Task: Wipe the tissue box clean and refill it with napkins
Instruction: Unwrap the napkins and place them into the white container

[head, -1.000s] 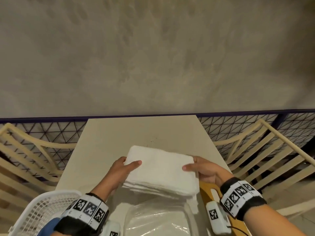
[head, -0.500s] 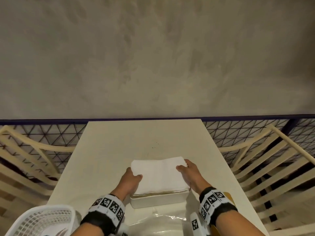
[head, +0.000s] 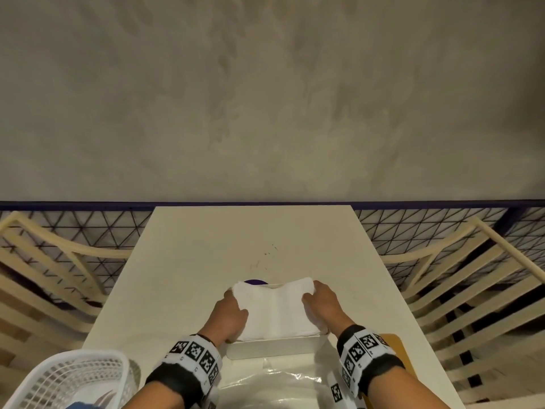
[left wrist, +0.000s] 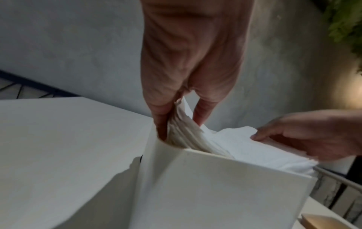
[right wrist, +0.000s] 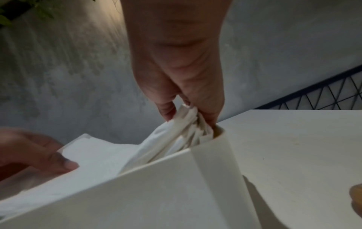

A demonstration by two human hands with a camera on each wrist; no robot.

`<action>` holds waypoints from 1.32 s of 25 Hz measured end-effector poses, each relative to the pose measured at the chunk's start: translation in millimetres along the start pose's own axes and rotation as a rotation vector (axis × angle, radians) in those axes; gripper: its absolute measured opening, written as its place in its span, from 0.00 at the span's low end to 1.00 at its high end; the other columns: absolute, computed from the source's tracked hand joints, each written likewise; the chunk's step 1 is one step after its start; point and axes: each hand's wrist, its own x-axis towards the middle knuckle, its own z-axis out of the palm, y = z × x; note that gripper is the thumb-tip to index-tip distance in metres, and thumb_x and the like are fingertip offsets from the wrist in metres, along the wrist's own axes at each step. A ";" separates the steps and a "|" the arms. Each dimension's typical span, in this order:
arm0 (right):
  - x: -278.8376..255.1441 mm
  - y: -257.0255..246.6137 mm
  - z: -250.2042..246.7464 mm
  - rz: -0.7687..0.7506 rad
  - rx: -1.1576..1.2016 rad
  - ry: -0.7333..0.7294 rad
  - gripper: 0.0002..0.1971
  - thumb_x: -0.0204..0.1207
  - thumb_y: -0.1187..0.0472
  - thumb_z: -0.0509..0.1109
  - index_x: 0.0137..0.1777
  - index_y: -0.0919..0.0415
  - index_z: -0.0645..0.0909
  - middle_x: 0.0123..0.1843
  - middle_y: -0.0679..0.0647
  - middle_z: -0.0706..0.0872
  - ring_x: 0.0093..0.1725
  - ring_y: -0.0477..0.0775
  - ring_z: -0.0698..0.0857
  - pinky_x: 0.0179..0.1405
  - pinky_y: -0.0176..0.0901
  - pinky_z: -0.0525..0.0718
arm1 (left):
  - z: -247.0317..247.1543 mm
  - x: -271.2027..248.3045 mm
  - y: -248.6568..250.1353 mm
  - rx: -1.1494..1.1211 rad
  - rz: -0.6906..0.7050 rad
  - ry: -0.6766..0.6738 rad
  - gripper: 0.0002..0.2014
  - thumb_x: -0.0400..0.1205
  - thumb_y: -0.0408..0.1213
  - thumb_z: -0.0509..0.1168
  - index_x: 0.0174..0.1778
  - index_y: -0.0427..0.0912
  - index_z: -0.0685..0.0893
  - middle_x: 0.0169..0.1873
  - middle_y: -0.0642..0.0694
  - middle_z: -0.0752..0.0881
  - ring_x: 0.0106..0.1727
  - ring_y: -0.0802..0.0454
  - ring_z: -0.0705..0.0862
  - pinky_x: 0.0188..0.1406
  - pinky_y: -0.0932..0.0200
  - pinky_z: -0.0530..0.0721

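Note:
A white stack of napkins (head: 275,309) sits in the open white tissue box (head: 271,349) near the table's front edge. My left hand (head: 228,315) pinches the stack's left end, thumb on top and fingers down inside the box wall (left wrist: 205,186). My right hand (head: 321,305) pinches the right end the same way. In the wrist views the stack's ends (left wrist: 186,133) (right wrist: 186,131) bend upward between thumb and fingers against the box's end walls (right wrist: 213,162). The stack's middle sags a little.
A white plastic basket (head: 67,379) stands at the front left with something blue in it. Clear plastic wrap (head: 283,385) lies just in front of the box. A wooden lid (head: 395,349) lies at the right. A purple object (head: 255,282) peeks out behind the box. Slatted chairs flank the table.
Both hands carried the napkin stack forward and down from the air into the box. The stack now sits lower in the box, its ends bent up.

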 end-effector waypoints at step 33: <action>-11.8 -1.6 -4.0 -0.260 -0.830 -0.223 0.07 0.75 0.71 0.63 0.49 0.69 0.81 0.64 0.67 0.80 0.61 0.64 0.80 0.41 0.33 0.76 | -2.4 4.6 -17.6 0.747 0.474 0.025 0.24 0.72 0.28 0.68 0.64 0.35 0.71 0.64 0.39 0.74 0.64 0.43 0.76 0.56 0.55 0.77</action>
